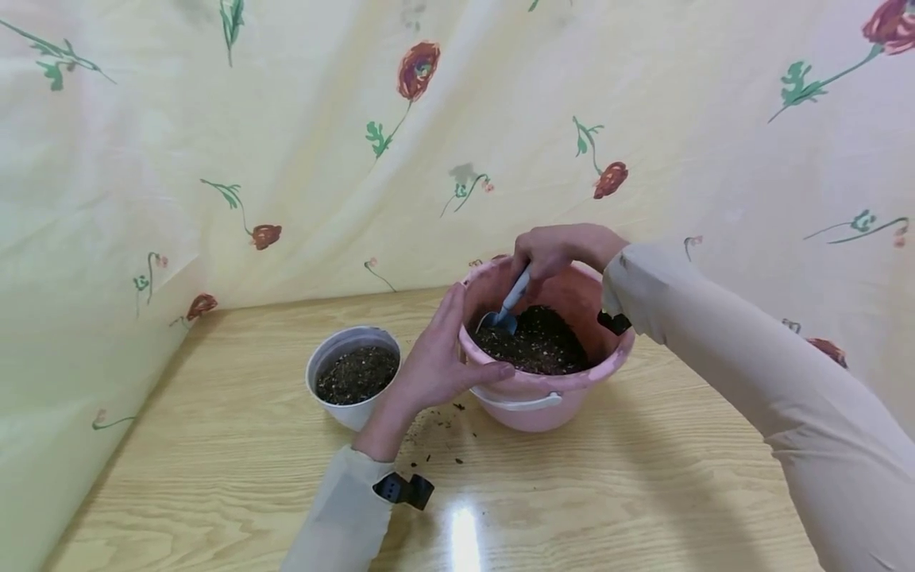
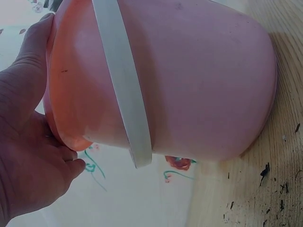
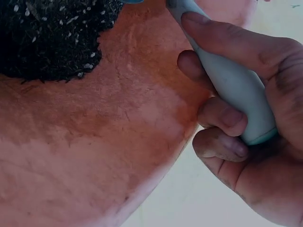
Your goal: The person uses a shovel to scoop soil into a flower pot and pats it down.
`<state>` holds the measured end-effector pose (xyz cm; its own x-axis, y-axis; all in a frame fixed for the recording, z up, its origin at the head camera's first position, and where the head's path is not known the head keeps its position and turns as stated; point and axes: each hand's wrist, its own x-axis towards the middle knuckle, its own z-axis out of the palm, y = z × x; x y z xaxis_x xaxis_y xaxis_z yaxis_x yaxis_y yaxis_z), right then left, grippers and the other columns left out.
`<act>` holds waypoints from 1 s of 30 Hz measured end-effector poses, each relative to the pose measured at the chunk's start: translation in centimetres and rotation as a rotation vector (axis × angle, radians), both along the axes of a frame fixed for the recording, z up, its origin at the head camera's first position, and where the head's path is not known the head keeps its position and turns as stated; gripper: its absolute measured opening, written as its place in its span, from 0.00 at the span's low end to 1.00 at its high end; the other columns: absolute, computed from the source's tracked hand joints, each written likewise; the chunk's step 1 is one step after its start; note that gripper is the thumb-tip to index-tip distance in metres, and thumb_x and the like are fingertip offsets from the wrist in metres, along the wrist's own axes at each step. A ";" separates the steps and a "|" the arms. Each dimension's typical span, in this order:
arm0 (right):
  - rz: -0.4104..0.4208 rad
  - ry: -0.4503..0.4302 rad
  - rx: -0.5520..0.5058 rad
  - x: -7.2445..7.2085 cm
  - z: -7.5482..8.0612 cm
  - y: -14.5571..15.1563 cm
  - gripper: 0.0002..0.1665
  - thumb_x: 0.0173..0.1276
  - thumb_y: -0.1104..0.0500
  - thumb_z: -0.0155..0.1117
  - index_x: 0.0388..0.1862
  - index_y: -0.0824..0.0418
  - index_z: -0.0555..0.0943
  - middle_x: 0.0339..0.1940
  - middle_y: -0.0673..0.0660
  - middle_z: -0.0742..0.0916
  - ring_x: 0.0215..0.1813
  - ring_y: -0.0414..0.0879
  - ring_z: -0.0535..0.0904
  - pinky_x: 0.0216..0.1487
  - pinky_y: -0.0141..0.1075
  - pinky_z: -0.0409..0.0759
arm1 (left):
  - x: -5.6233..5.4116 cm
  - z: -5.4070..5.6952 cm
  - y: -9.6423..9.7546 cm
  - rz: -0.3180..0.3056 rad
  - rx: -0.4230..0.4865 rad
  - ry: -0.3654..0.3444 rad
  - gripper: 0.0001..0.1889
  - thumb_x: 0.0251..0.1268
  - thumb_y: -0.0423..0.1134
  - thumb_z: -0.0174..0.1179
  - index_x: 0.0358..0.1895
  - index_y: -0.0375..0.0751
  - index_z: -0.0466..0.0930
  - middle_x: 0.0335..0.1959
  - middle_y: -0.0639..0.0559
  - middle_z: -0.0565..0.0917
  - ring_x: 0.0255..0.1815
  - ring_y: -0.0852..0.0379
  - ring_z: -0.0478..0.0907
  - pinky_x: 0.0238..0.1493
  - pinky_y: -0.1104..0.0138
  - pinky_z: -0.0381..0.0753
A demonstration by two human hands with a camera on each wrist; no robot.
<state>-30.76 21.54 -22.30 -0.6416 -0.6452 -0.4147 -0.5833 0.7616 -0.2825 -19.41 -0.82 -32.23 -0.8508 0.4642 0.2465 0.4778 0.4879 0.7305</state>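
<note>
A pink bucket [image 1: 543, 405] with a white handle [image 2: 124, 80] stands on the table, dark soil [image 1: 546, 345] in its bottom. My left hand [image 1: 436, 357] holds the bucket's rim at the left side, thumb along the near edge and fingers farther round. Inside the bucket, my right hand [image 1: 561, 250] grips a small trowel by its pale blue-grey handle [image 3: 232, 85], fingers wrapped round it. The trowel's blue blade [image 1: 503, 321] points down into the soil at the left, its tip hidden there. Left of the bucket sits a white pot [image 1: 350, 413] containing similar soil.
Loose soil crumbs [image 1: 443, 429] lie on the wooden table [image 1: 214, 477] between the pot and bucket. A flower-printed cloth [image 1: 322, 159] hangs behind and along the left side, close to the bucket's far rim.
</note>
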 end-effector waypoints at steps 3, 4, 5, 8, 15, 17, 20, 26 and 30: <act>0.040 -0.008 0.000 0.1 -0.1 0.1 0.09 0.60 0.68 0.62 0.24 0.61 0.85 0.13 0.45 0.70 0.19 0.38 0.61 0.25 0.31 0.61 | 0.0 0.0 0.0 0.006 -0.019 0.002 0.67 0.42 0.66 0.71 0.78 0.54 0.31 0.79 0.54 0.37 0.76 0.47 0.46 0.72 0.53 0.53; 0.050 -0.011 0.003 0.1 -0.1 0.2 0.10 0.59 0.70 0.60 0.22 0.62 0.84 0.13 0.45 0.69 0.19 0.38 0.60 0.25 0.30 0.59 | 0.0 0.0 0.0 0.009 -0.025 0.001 0.67 0.42 0.66 0.71 0.78 0.54 0.30 0.79 0.54 0.37 0.76 0.47 0.47 0.72 0.53 0.53; 0.061 -0.016 0.007 0.1 -0.1 0.2 0.10 0.58 0.71 0.59 0.20 0.63 0.82 0.12 0.44 0.67 0.18 0.37 0.58 0.24 0.30 0.58 | 0.0 0.0 -0.1 0.011 -0.031 -0.001 0.67 0.42 0.67 0.71 0.78 0.54 0.30 0.79 0.55 0.37 0.76 0.47 0.46 0.72 0.53 0.53; 0.087 -0.022 0.015 0.3 0.0 0.3 0.12 0.56 0.72 0.56 0.16 0.63 0.78 0.12 0.43 0.63 0.18 0.37 0.54 0.23 0.31 0.54 | 0.0 0.0 -0.1 0.017 -0.043 -0.013 0.67 0.42 0.68 0.70 0.78 0.55 0.30 0.79 0.56 0.37 0.77 0.47 0.46 0.72 0.53 0.53; 0.016 -0.058 0.065 1.2 0.4 0.2 0.10 0.56 0.66 0.65 0.16 0.61 0.79 0.10 0.43 0.66 0.16 0.37 0.58 0.20 0.29 0.57 | -0.1 0.1 -0.2 0.010 -0.050 0.000 0.66 0.43 0.68 0.69 0.78 0.55 0.29 0.79 0.56 0.36 0.77 0.48 0.46 0.72 0.53 0.53; -0.006 -0.092 0.072 1.5 0.6 0.4 0.09 0.57 0.65 0.65 0.19 0.64 0.81 0.11 0.44 0.67 0.16 0.37 0.60 0.20 0.29 0.59 | -0.1 0.1 -0.1 0.006 -0.047 -0.003 0.66 0.43 0.68 0.69 0.77 0.56 0.29 0.79 0.57 0.36 0.77 0.48 0.45 0.72 0.53 0.52; -0.032 -0.152 0.070 1.6 0.7 1.0 0.09 0.59 0.64 0.63 0.20 0.65 0.82 0.11 0.45 0.69 0.15 0.37 0.61 0.20 0.29 0.60 | -0.1 0.0 0.0 -0.003 -0.042 -0.008 0.66 0.43 0.68 0.69 0.77 0.55 0.28 0.79 0.57 0.35 0.77 0.49 0.44 0.73 0.55 0.51; -0.133 -0.252 0.042 2.0 0.8 2.2 0.17 0.63 0.55 0.65 0.18 0.63 0.79 0.10 0.46 0.70 0.13 0.37 0.62 0.16 0.27 0.59 | -0.1 0.1 -0.1 0.001 -0.037 -0.008 0.66 0.43 0.68 0.69 0.77 0.58 0.28 0.79 0.58 0.35 0.77 0.49 0.46 0.72 0.54 0.53; -0.224 -0.330 -0.025 2.2 0.2 2.5 0.16 0.64 0.55 0.66 0.20 0.63 0.78 0.12 0.47 0.74 0.14 0.36 0.65 0.17 0.27 0.63 | -0.1 0.0 -0.2 0.010 -0.033 -0.011 0.66 0.42 0.68 0.70 0.77 0.59 0.29 0.79 0.58 0.36 0.76 0.47 0.48 0.72 0.53 0.53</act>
